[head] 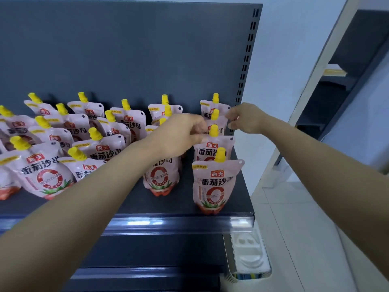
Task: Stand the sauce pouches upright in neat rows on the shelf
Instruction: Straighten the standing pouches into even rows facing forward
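On the dark metal shelf (pixel 130 205), four pink spouted plastic pouches (pixel 214 186) stood in file at the right end, a second file (pixel 161 178) just left, leaning pouches (pixel 48 171) crowded further left, all before the grey back panel (pixel 126 49).

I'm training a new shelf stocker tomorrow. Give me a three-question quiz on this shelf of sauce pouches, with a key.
1. True or false: the front pouch of the rightmost row lies flat on the shelf.
2. Where are the left hand and the right hand working? A) the leftmost row B) the rightmost row C) the shelf below
3. Fill in: every cap in view is ____.

Key:
1. False; it stands upright.
2. B; both hands pinch the top of the held pouch, third from the front.
3. Yellow.
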A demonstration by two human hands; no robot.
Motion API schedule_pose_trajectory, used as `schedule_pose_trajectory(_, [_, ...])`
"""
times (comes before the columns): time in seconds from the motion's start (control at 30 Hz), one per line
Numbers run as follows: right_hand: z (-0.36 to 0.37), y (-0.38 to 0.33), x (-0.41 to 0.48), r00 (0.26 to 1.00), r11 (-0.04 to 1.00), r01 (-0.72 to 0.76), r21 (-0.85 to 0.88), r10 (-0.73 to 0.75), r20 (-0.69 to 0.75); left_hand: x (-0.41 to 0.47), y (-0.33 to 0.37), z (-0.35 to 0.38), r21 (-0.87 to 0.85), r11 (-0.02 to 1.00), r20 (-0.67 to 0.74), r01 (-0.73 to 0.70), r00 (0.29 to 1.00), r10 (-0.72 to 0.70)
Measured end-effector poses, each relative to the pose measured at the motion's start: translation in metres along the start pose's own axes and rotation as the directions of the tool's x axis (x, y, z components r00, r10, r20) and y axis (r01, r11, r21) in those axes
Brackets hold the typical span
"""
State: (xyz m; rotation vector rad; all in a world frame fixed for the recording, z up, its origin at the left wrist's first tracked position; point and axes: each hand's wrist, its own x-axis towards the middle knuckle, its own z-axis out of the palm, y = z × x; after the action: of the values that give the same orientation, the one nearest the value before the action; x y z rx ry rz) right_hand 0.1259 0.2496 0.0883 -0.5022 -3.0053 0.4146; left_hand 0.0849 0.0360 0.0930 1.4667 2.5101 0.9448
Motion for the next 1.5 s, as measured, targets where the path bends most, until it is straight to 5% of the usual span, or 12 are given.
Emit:
schedule_pose_trajectory(0.17, [0.005,0.003,0.025,0.995,0.995,0.071,-0.076,-0.076,-0.061,0.032,-0.007,0.013,0.326,0.945,0.089,-0.001,0.996,-0.030])
schedule_pose_trajectory(0.23, [0.003,0.003,0.035,0.989,0.990,0.103,-0.095,-0.112,-0.098,0.041,-0.012,0.019,0.340,0.940,0.135,0.026,0.988,-0.077])
schedule_pose_trajectory(0.37, [0.004,0.002,0.048,0.967,0.962,0.252,-0.107,-0.247,0.061,0.052,-0.018,0.027,0.344,0.936,0.154,0.072,0.979,-0.132])
schedule_pose_trajectory(0.67, [0.000,-0.007,0.058,0.951,0.944,0.299,-0.141,-0.283,0.124,0.062,-0.022,0.031,0.328,0.934,0.056,0.141,0.984,-0.168])
schedule_pose_trajectory(1.07, [-0.008,-0.008,0.061,0.929,0.978,0.200,-0.057,-0.171,0.327,0.062,-0.027,0.024,0.273,0.951,0.203,0.146,0.958,-0.205])
schedule_pose_trajectory(1.5, [-0.039,0.000,0.068,0.928,0.992,0.043,0.122,-0.085,0.362,0.063,-0.030,0.016,0.226,0.964,0.255,0.137,0.947,-0.195])
